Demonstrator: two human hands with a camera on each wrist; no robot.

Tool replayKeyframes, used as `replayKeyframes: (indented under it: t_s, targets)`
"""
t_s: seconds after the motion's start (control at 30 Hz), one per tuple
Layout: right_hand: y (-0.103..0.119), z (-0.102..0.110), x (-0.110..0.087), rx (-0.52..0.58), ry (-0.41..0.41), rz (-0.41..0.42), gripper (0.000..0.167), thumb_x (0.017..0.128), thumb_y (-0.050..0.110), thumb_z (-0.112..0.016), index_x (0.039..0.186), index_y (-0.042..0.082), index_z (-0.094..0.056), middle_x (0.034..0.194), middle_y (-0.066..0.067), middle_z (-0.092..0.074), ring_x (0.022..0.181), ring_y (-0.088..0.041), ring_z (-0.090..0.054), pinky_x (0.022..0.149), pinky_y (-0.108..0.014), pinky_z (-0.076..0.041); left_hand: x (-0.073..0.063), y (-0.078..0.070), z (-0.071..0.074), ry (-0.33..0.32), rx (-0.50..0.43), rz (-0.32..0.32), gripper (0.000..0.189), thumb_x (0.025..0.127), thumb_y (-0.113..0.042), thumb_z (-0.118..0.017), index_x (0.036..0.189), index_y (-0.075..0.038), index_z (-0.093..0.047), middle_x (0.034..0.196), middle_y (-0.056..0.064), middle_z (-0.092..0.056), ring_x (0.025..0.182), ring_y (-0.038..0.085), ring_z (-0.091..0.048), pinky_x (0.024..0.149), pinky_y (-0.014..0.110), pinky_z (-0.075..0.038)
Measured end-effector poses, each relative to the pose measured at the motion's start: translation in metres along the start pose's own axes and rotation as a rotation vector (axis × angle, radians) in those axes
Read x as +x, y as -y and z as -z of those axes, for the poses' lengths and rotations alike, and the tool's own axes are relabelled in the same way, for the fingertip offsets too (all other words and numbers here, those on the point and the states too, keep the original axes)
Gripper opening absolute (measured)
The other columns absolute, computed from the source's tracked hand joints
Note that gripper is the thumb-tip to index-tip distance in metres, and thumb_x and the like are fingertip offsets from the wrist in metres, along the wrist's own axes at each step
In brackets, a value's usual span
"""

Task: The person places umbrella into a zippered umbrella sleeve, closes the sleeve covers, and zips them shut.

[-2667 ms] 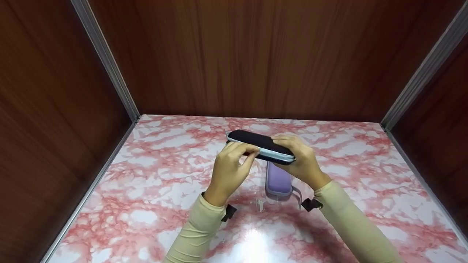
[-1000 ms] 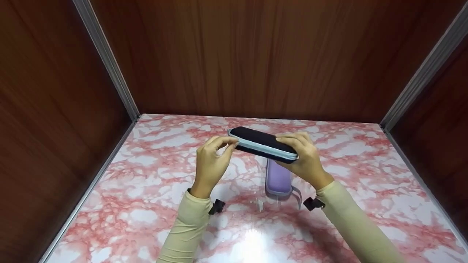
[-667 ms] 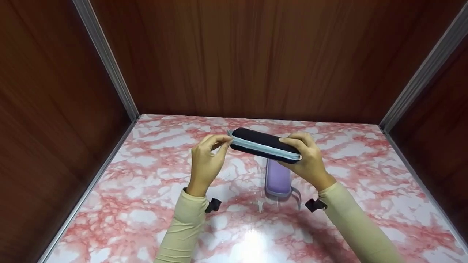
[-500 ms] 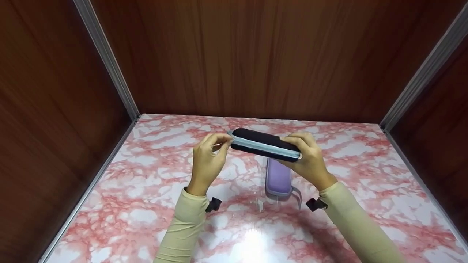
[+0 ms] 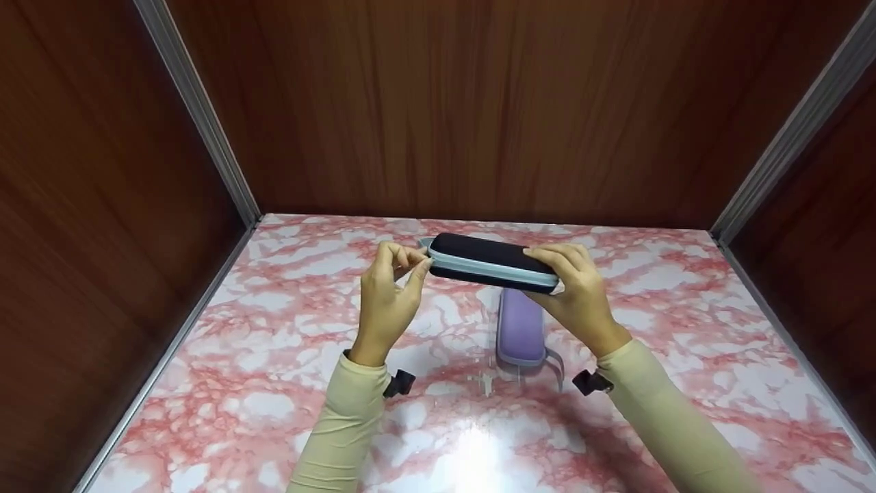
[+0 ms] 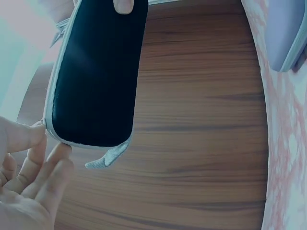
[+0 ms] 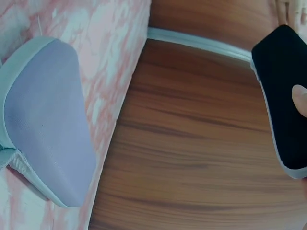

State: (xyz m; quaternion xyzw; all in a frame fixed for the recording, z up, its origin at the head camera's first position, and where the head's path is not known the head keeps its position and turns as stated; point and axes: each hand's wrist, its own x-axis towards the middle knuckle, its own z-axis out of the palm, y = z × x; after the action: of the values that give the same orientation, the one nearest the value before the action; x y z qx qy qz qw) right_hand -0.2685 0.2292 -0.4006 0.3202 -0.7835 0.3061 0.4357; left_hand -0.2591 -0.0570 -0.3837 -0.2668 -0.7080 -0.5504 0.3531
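Observation:
A black zip pencil case (image 5: 479,248) with a pale blue zipper band is held up over the table. My right hand (image 5: 578,294) grips its right end, fingers on top and thumb beneath. At the left end, thumb and index finger of my left hand (image 5: 387,301) pinch the zipper pull. In the left wrist view, that thumb (image 6: 24,136) presses at the zipper corner, near a short pale fabric loop (image 6: 109,157). The front seam shows no gap. The right wrist view catches only part of the black case (image 7: 283,96).
A purple zip case (image 5: 521,332) with a grey wrist strap (image 5: 558,366) lies on the pink marbled table (image 5: 274,404), just below the held case. Brown wood-grain panels (image 5: 479,109) stand at the back and both sides.
My left hand has slid leftward along the zipper from the middle of the front to the left end. The black case has risen a little and levelled out; the purple case stays put.

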Motion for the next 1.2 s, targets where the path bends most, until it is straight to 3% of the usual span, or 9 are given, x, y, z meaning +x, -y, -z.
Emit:
replayKeyframes:
  t_s: [0.13,0.27,0.47,0.53,0.7,0.87,1.2]
  targets:
    - [0.0,0.001,-0.002,0.016,-0.01,-0.009,0.056,0.067,0.002,-0.093,0.118,0.012,-0.072,0.114,-0.008,-0.069,0.103,-0.031,-0.058,0.095,-0.028,-0.043,0.0,0.002,0.0,-0.01,-0.092,0.048,0.033,0.093,-0.001,-0.069,0.083,0.003,-0.038,0.092,0.011,-0.068,0.102,0.022,-0.07,0.084,0.032,-0.057]
    - [0.0,0.001,-0.004,0.045,-0.021,-0.029,0.056,0.066,0.002,-0.093,0.117,0.012,-0.072,0.114,-0.007,-0.069,0.104,-0.029,-0.059,0.096,-0.027,-0.044,0.0,0.001,0.001,-0.019,-0.19,0.138,0.037,0.094,-0.003,-0.069,0.083,0.002,-0.035,0.093,0.012,-0.068,0.101,0.022,-0.07,0.081,0.036,-0.058]
    - [0.002,0.003,-0.003,0.069,-0.022,-0.053,0.057,0.065,0.003,-0.094,0.117,0.011,-0.072,0.114,-0.008,-0.069,0.105,-0.027,-0.059,0.096,-0.026,-0.044,0.0,-0.003,0.002,-0.046,-0.556,0.354,0.04,0.094,0.004,-0.066,0.084,-0.006,-0.028,0.094,0.013,-0.061,0.094,0.02,-0.066,0.086,0.039,-0.056]
    - [0.002,0.004,-0.003,0.072,-0.024,-0.058,0.057,0.065,0.003,-0.094,0.117,0.011,-0.072,0.114,-0.008,-0.069,0.106,-0.027,-0.059,0.096,-0.026,-0.044,0.0,-0.003,0.002,-0.054,-0.609,0.387,0.041,0.093,0.004,-0.066,0.084,-0.008,-0.028,0.095,0.013,-0.06,0.092,0.02,-0.065,0.087,0.039,-0.056]
    - [-0.001,0.004,-0.003,0.089,-0.044,-0.079,0.057,0.063,0.0,-0.094,0.116,0.009,-0.071,0.113,-0.008,-0.07,0.105,-0.024,-0.061,0.096,-0.026,-0.045,0.002,-0.003,0.003,-0.031,-0.506,0.336,0.034,0.091,0.0,-0.071,0.088,-0.006,-0.037,0.096,0.013,-0.066,0.095,0.025,-0.067,0.087,0.035,-0.054]
    - [-0.004,0.004,-0.004,0.117,-0.061,-0.086,0.056,0.064,0.001,-0.094,0.114,0.007,-0.071,0.112,-0.008,-0.07,0.105,-0.023,-0.062,0.096,-0.026,-0.045,0.001,-0.002,0.005,0.017,-0.476,0.273,0.025,0.091,-0.002,-0.073,0.096,-0.002,-0.048,0.101,0.014,-0.067,0.101,0.031,-0.067,0.089,0.041,-0.054]
    - [-0.006,0.008,-0.007,0.119,-0.059,-0.081,0.058,0.062,0.0,-0.095,0.115,0.007,-0.071,0.116,-0.011,-0.069,0.11,-0.026,-0.062,0.1,-0.028,-0.044,-0.003,0.007,0.007,0.135,-0.312,0.113,0.031,0.083,-0.001,-0.08,0.105,0.001,-0.057,0.112,0.014,-0.063,0.11,0.027,-0.063,0.099,0.041,-0.05]
